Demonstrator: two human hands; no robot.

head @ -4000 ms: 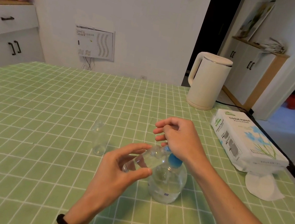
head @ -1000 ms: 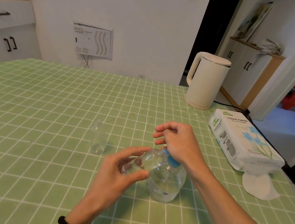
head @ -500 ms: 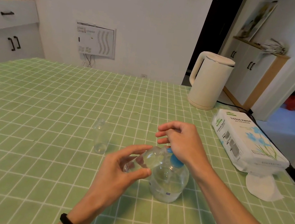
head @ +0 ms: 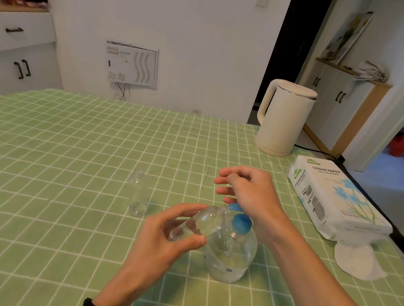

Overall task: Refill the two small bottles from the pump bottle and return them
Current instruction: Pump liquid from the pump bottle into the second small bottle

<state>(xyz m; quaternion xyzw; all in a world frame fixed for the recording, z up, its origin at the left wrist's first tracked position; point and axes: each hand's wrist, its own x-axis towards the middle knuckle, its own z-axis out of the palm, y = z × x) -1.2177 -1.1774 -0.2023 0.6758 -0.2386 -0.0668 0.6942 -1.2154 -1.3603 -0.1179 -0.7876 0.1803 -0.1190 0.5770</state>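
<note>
A clear round pump bottle [head: 230, 254] with a blue pump head [head: 241, 222] stands on the green checked tablecloth. My left hand [head: 168, 238] grips a small clear bottle [head: 201, 222], tilted, with its open mouth at the blue spout. My right hand [head: 250, 193] rests on top of the pump head with its fingers spread loosely. A second small clear bottle [head: 138, 193] stands upright and uncapped to the left, apart from both hands.
A white electric kettle [head: 283, 118] stands at the back right with its cord running off the table edge. A pack of tissue paper [head: 332, 198] lies on the right, a loose tissue [head: 356, 261] beside it. White cabinets stand at the left.
Both hands and the bottles hold nearly the same pose throughout. My right hand sits slightly higher above the pump head than a second ago.
</note>
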